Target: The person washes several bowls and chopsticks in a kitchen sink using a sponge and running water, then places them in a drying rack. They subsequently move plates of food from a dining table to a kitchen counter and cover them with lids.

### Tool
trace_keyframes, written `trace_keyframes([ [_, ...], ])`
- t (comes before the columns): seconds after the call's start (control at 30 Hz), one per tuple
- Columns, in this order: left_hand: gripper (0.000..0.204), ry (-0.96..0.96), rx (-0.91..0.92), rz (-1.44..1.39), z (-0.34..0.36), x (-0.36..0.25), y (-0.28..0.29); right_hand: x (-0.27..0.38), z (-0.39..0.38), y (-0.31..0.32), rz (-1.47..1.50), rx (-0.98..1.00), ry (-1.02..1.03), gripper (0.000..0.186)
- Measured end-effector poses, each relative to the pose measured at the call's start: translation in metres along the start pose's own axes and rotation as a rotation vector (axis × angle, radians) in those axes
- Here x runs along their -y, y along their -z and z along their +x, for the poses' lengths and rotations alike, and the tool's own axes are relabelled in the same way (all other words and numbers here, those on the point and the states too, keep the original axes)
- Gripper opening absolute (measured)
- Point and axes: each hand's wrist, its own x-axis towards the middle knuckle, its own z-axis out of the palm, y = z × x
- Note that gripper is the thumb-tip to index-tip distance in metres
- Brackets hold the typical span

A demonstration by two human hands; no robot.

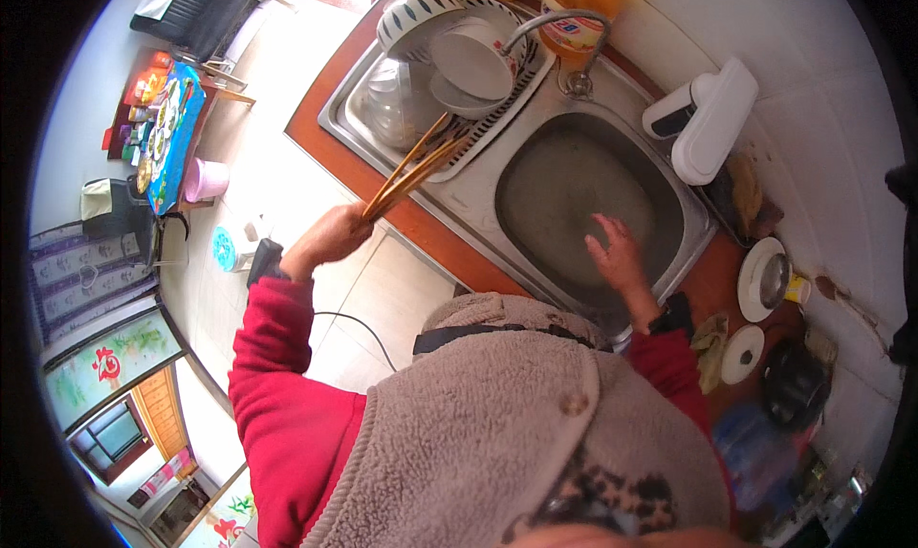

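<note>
The fingers [360, 219] of the left hand [330, 240], left of centre, are closed round the near ends of a bundle of wooden chopsticks [406, 185]; those of the right hand [622, 263], right of centre, are spread and hold nothing, over the sink [478, 211] with its murky water. Whether they touch it, I cannot tell.

The chopsticks' far ends reach toward the slotted dish tray [501, 114] at upper centre, near a stack of bowls [475, 62]. One stick splays off from the rest, so a firmer, evenly gathered grip would suit; thin wet sticks would likely slip. Keeping the tips low and slow beside the bowls should avoid knocking them.
</note>
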Motion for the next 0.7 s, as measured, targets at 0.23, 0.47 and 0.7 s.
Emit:
trace_keyframes([
  [0.23, 0.01, 0.23, 0.423, -0.592, -0.027, -0.041, -0.046, 0.063, 0.007, -0.037, 1.043, 0.451, -0.171, 0.041],
  [0.47, 0.02, -0.091, 0.493, -0.502, 0.025, -0.109, -0.109, 0.091, 0.027, -0.048, 1.928, 0.246, -0.45, 0.029],
  [0.7, 0.037, -0.058, -0.234, 0.377, 0.061, -0.068, -0.058, 0.06, 0.034, -0.037, 1.977, -0.194, -0.538, 0.006],
])
